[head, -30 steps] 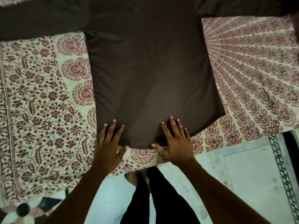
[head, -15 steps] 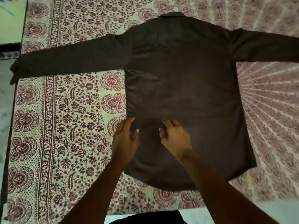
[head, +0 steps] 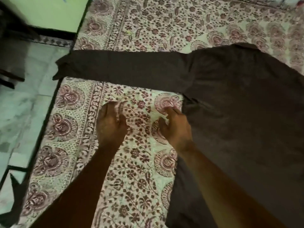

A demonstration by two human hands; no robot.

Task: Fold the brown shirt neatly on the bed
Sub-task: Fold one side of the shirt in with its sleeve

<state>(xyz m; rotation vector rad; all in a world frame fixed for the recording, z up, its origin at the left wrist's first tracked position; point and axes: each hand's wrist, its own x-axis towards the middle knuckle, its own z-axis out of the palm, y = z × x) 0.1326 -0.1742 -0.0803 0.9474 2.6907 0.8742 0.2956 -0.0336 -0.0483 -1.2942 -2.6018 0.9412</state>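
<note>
A dark brown long-sleeved cotton shirt [head: 238,112] lies spread flat on a bed covered by a cream bedspread printed with maroon flowers and medallions [head: 139,178]. The shirt's body fills the right part of the bed, and one long sleeve [head: 121,68] stretches straight out from it toward the bed's left edge, where the cuff reaches just past the edge and hangs over the pale marble floor [head: 19,112].

Both of the person's bare hands rest on the bedspread just below that sleeve, palms down. The left hand [head: 110,125] sits apart from the shirt, its fingers curled and pressed into the printed cloth, which bunches a little at the fingertips; its grip has hold of no part of the shirt. The right hand [head: 176,127] lies just beside the shirt's side seam, under the armpit, with its fingers loosely bent and pointing toward the seam. Motion blur makes it impossible to tell whether that grip has pinched the shirt's edge or only touches it. Both forearms reach up from the bottom of the view, the right one crossing the shirt's lower body.
</note>
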